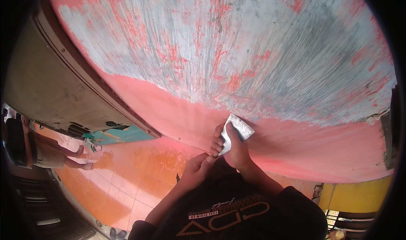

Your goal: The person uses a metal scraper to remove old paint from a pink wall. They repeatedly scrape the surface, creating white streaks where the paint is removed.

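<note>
My right hand (238, 149) grips a flat metal scraper blade (239, 129), thumb on its face and fingers curled around its left side. The blade's broad upper edge is close to the pink painted wall (152, 97); whether it touches is unclear. Just at the blade's lower end, my left hand (198, 168) has its fingertips drawn together, against or very near the right hand's fingers. Whether those fingertips pinch the blade cannot be seen. Above both hands spreads a large scraped patch (196, 49), pale grey-blue with streaks of pink left in it.
A brown-framed panel (69, 71) borders the wall at left, its lower edge broken. Another person (47, 151) stands barefoot on the orange tiled floor (152, 163). A pair of slippers (117, 233) lies at the floor's edge. Yellow wall (355, 194) shows at lower right.
</note>
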{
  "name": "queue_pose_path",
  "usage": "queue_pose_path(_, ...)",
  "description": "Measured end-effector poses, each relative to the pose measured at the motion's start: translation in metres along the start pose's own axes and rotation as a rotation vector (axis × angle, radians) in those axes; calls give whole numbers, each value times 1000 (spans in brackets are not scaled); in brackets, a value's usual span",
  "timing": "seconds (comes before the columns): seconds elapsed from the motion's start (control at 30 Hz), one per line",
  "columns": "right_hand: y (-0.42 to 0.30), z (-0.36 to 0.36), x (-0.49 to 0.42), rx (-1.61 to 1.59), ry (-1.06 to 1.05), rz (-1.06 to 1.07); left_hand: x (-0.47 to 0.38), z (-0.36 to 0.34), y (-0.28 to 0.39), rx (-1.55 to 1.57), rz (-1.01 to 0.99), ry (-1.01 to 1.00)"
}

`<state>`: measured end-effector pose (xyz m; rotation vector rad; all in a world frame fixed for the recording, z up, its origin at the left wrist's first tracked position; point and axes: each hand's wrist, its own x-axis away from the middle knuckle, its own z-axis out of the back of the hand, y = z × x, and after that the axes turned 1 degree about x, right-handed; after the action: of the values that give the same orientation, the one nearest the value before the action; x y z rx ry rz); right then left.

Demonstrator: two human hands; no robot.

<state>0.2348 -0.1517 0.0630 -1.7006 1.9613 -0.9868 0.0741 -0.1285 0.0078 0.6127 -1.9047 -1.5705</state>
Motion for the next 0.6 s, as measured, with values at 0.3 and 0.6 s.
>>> queue_pose_path(0.3, 1, 3, 0, 33, 14, 0, 1, -3, 5, 39, 17, 9)
queue_pose_path(0.6, 0, 1, 0, 17, -12, 7, 0, -2, 4, -12, 2, 27)
